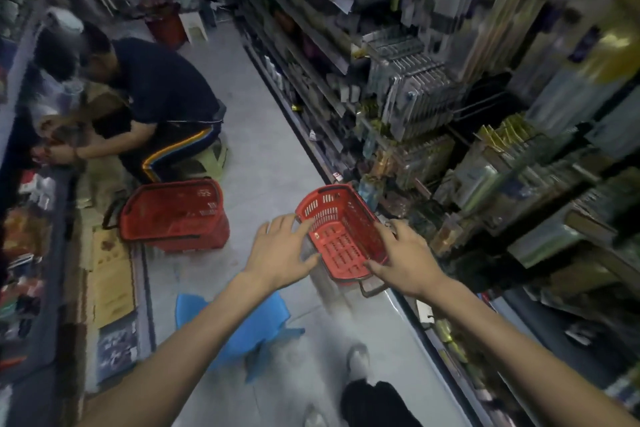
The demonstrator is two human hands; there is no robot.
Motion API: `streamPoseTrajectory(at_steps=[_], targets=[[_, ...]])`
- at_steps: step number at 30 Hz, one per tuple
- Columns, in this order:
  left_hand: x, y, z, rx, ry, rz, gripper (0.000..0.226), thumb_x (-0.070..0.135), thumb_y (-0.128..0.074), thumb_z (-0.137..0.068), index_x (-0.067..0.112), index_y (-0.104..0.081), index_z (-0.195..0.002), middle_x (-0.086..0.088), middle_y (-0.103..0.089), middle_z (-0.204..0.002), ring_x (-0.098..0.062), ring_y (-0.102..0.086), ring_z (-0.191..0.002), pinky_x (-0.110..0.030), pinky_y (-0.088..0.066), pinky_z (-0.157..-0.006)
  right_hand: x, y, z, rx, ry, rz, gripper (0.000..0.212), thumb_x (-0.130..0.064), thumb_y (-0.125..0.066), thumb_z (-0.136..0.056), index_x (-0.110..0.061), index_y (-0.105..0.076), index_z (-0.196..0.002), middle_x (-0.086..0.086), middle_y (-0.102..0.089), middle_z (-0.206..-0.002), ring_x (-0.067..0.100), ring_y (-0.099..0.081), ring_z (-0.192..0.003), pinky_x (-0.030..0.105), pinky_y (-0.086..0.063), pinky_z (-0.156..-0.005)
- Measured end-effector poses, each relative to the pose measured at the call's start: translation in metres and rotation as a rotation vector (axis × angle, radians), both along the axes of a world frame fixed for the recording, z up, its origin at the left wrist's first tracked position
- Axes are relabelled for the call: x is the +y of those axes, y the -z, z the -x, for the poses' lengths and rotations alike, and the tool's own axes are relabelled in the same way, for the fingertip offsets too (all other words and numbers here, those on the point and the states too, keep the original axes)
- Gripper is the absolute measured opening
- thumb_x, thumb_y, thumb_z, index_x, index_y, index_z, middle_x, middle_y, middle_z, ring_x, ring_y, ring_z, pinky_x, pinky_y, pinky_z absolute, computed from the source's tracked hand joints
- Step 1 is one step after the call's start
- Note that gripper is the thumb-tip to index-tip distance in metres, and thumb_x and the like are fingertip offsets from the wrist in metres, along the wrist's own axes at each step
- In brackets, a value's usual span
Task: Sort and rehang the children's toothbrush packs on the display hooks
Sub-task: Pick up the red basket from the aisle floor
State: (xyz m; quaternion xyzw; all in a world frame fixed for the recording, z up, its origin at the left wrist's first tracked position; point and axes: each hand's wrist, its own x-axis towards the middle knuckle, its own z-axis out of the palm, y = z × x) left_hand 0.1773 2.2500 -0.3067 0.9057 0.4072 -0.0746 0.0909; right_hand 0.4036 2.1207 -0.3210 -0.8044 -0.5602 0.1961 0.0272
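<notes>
Two hands are stretched forward: left hand (282, 250) and right hand (403, 260) are spread wide, nothing gripped, either side of red basket (323, 201); blurred toothbrush packs (415, 90) are hung on right shelving (332, 55).

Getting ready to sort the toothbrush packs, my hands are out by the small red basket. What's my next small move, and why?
Probably close both hands on the rim of the small red basket and lift it. Your left hand and right hand are spread open either side of it, gripping nothing, and it looks empty.
</notes>
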Motion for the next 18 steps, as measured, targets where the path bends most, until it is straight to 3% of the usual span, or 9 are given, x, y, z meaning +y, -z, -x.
streamPoseTrajectory(at_steps=[4,8,13,18], targets=[[0.07,0.01,-0.048,0.014,0.079,-0.013,0.1,0.075,-0.019,-0.071,0.031,-0.036,-0.158,-0.011,-0.04,-0.16,-0.033,-0.039,-0.146,-0.05,-0.031,-0.12,0.054,0.019,-0.04,0.03,0.051,0.006,0.091,-0.061,-0.064,-0.091,-0.02,-0.026,-0.162,0.018,-0.036,-0.157,0.036,-0.033,-0.149,0.047,-0.029,-0.124],[0.125,0.022,-0.087,0.066,0.135,-0.016,0.083,0.071,-0.043,-0.087,0.031,-0.035,-0.159,-0.013,-0.04,-0.16,-0.035,-0.04,-0.146,-0.051,-0.031,-0.119,0.099,0.031,-0.071,0.073,0.107,0.003,0.091,-0.062,-0.062,-0.091,-0.019,-0.025,-0.162,0.021,-0.032,-0.16,0.038,-0.03,-0.151,0.049,-0.029,-0.124],[0.175,0.018,-0.129,0.123,0.235,-0.019,0.085,0.073,-0.036,-0.086,0.031,-0.032,-0.16,-0.013,-0.038,-0.163,-0.035,-0.037,-0.148,-0.05,-0.031,-0.12,0.135,0.039,-0.091,0.138,0.198,0.009,0.092,-0.062,-0.06,-0.093,-0.019,-0.02,-0.164,0.022,-0.025,-0.165,0.039,-0.023,-0.155,0.051,-0.023,-0.126],[0.23,0.03,-0.17,0.151,0.383,0.01,0.078,0.064,-0.051,-0.093,0.031,-0.03,-0.16,-0.012,-0.037,-0.163,-0.034,-0.034,-0.15,-0.051,-0.03,-0.121,0.17,0.056,-0.104,0.167,0.321,-0.004,0.092,-0.066,-0.056,-0.094,-0.019,-0.02,-0.164,0.02,-0.024,-0.166,0.037,-0.023,-0.156,0.048,-0.021,-0.128]])
